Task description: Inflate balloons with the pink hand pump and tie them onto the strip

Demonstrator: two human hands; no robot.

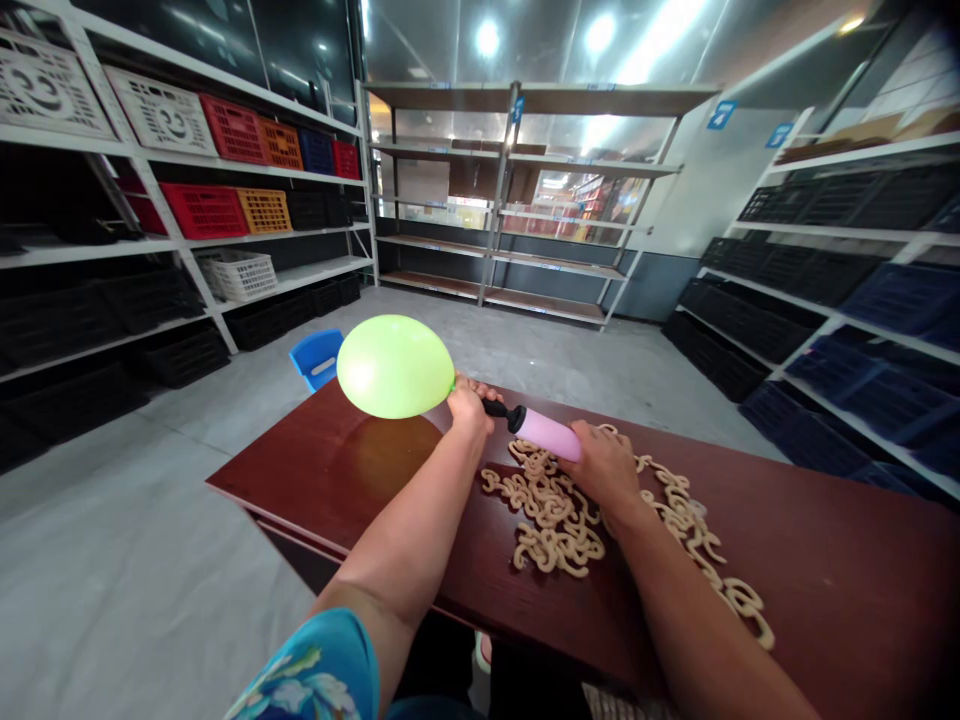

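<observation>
A light green balloon (395, 366), swollen with air, floats just over the left part of the table. Its neck sits in my left hand (469, 402), whose fingers are closed around it at the black nozzle end of a hand pump (550, 436). The pump has a pink barrel that slants down to the right. My right hand (606, 462) is wrapped around the far end of that barrel, hiding its handle. Beneath and beside my right hand lie many curved, tan wooden pieces (553, 510), heaped loosely, with more strung out to the right.
The dark red table (847, 560) stretches across in front of me. A blue chair (316, 358) stands behind its left corner. Shelves with coloured crates (214, 210) line the left wall, metal racks (499, 200) stand at the back, and dark crates (795, 270) fill the right shelves.
</observation>
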